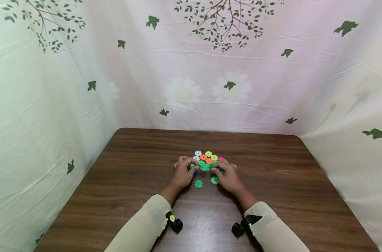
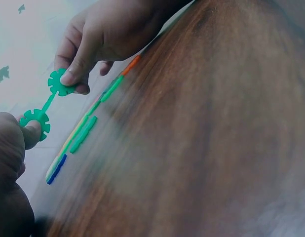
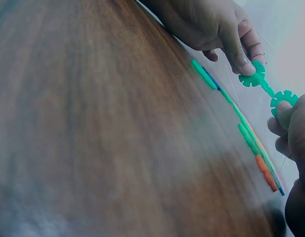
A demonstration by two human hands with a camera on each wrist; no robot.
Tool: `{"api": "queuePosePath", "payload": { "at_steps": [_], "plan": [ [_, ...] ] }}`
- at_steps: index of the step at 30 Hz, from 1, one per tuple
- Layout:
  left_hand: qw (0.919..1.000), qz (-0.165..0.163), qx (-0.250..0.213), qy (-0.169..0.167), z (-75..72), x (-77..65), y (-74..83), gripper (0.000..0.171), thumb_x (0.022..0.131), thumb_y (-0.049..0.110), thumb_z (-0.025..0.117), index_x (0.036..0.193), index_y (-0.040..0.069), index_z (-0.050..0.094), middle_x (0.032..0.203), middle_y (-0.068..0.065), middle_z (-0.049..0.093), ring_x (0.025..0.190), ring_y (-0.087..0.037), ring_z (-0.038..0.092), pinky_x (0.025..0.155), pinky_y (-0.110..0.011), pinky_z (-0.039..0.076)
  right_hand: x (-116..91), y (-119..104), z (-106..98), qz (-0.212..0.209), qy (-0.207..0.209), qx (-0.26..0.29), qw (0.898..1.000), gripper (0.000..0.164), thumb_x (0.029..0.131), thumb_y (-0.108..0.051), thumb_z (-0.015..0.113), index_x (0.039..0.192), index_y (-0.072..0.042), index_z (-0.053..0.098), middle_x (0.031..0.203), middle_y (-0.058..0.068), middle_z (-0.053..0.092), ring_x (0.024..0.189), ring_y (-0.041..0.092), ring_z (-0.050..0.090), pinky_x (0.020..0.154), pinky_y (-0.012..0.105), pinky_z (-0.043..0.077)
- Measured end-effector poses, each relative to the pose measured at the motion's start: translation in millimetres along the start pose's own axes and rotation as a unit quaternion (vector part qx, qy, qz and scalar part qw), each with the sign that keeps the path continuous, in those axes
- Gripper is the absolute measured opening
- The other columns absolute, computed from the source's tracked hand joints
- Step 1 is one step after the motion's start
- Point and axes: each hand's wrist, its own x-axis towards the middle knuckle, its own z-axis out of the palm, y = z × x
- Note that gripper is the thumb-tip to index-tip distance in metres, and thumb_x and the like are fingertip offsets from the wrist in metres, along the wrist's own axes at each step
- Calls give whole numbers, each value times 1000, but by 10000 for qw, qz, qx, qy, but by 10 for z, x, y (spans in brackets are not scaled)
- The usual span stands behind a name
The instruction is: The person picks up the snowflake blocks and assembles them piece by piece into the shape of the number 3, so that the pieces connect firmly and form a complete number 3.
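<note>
Notched green plastic discs, joined edge to edge, make a small chain [image 1: 204,166] held up between both hands over the table. My left hand [image 1: 183,172] pinches the disc at the left end between thumb and fingers. At the opposite end, my right hand [image 1: 227,176] pinches another green disc [image 3: 251,79]. Between these two, a linking disc [image 2: 49,101] stands edge-on in the left wrist view. Two loose green discs, one at left [image 1: 198,183] and one at right [image 1: 214,180], lie flat on the near side of the hands.
Beyond the hands lie several loose discs: white [image 1: 198,153], orange [image 1: 209,161], yellow [image 1: 208,153] and pink [image 1: 221,159]. A blue disc [image 1: 195,174] shows partly beside the left hand. Everything is on a brown wooden table [image 1: 140,164], with a printed cloth [image 1: 140,70] hanging around it.
</note>
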Motion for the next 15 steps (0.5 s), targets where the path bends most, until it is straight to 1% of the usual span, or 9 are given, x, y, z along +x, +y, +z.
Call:
{"api": "queuePosePath", "payload": {
  "at_steps": [3, 7, 9, 12, 15],
  "plan": [
    [10000, 42, 56, -20, 7, 2, -15, 6, 100, 11, 78, 106, 10, 77, 118, -14, 63, 133, -34, 53, 118, -63, 22, -5, 0, 9, -74, 22, -31, 10000, 8, 102, -11, 76, 98, -5, 78, 101, 6, 75, 101, 29, 68, 92, 42, 25],
    [9999, 84, 55, -19, 9, 21, -29, 4, 100, 11, 79, 104, 11, 77, 115, -13, 62, 130, -32, 53, 118, -62, 21, -3, -1, 18, -173, 74, -117, 9998, 6, 101, -9, 77, 96, -7, 78, 100, 7, 75, 98, 28, 68, 91, 42, 25],
    [10000, 88, 25, -3, 4, 25, -30, 4, 99, 10, 80, 102, 10, 77, 115, -14, 62, 129, -32, 54, 118, -61, 21, -3, -8, 19, -197, 93, -151, 9996, 5, 99, -7, 79, 94, -8, 78, 99, 7, 75, 97, 28, 69, 91, 42, 26],
    [9999, 96, 62, 32, -3, 27, -29, 4, 98, 10, 82, 99, 10, 78, 115, -13, 63, 126, -31, 56, 117, -61, 23, -3, -13, 19, -214, 98, -157, 9996, 8, 95, -5, 82, 91, -11, 78, 97, 6, 75, 96, 26, 69, 92, 41, 28],
    [9999, 145, 68, 39, -4, 16, -18, 4, 96, 10, 84, 97, 10, 80, 116, -14, 63, 119, -32, 59, 118, -64, 27, -11, -15, 15, -236, 112, -137, 9996, 10, 93, -3, 84, 89, -10, 79, 95, 5, 76, 95, 23, 69, 92, 40, 30]
  ]
}}
